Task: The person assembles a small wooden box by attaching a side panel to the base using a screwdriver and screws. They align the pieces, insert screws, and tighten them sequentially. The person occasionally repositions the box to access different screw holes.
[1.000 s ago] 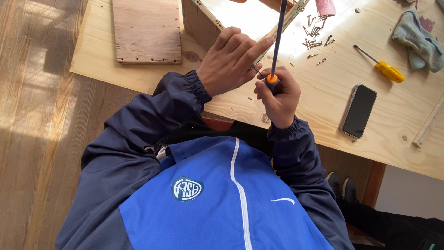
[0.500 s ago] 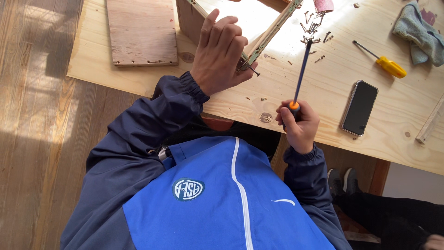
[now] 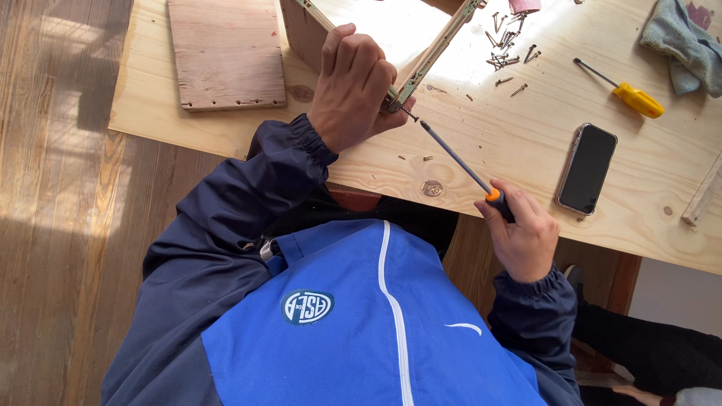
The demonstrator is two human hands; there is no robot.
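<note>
Left hand point(image 3: 352, 86) is clamped over the corner of the wooden box point(image 3: 421, 56) on the counter point(image 3: 481, 150), fingers pinching a screw point(image 3: 407, 113) at its edge. Right hand point(image 3: 523, 233), fingers wrapped tight round the screwdriver point(image 3: 455, 154), brings the tip right up to that screw. Looks like the seating step: tip into the head, then turn.

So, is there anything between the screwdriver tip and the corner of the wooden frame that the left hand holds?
Nothing visible. The screwdriver, held in the right hand, points its tip straight at the frame corner beside the left hand. Only bare table lies under the shaft; the loose screws lie farther away.
</note>
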